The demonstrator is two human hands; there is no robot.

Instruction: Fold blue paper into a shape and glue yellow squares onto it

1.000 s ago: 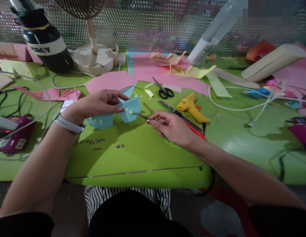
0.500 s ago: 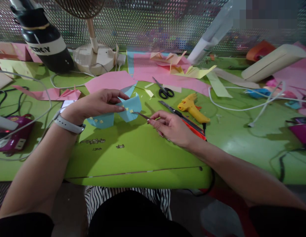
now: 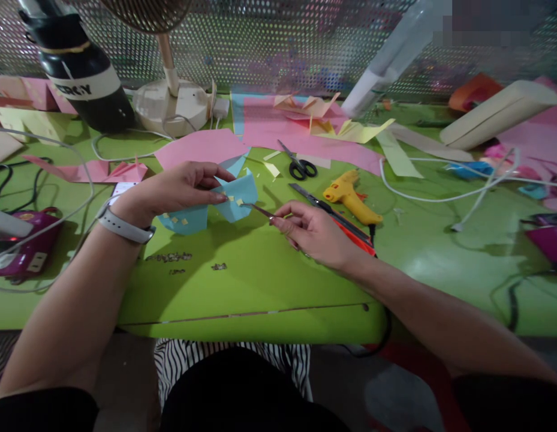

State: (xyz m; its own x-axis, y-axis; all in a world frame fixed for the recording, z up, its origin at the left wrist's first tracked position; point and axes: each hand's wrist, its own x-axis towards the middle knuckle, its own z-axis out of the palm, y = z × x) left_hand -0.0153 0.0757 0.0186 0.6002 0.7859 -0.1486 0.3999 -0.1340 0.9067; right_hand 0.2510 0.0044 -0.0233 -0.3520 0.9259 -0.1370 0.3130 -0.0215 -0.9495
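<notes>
My left hand (image 3: 188,187) pinches a folded blue paper (image 3: 246,191) dotted with small pale yellow squares. Part of the blue paper hangs below and left of the fingers. My right hand (image 3: 305,231) is closed on thin metal tweezers (image 3: 260,210), whose tip touches or nearly touches a yellow square (image 3: 240,202) on the paper's right part. Small dark metallic pieces (image 3: 170,257) lie on the green table (image 3: 260,285) below the paper, with another little cluster (image 3: 219,266) to their right.
Black scissors (image 3: 300,167), a yellow glue gun (image 3: 350,195) and a red-and-black cutting tool (image 3: 321,204) lie beyond my right hand. Pink paper (image 3: 201,147) sits behind my left hand. A dark bottle (image 3: 92,81) and a fan base (image 3: 170,107) stand at the back left.
</notes>
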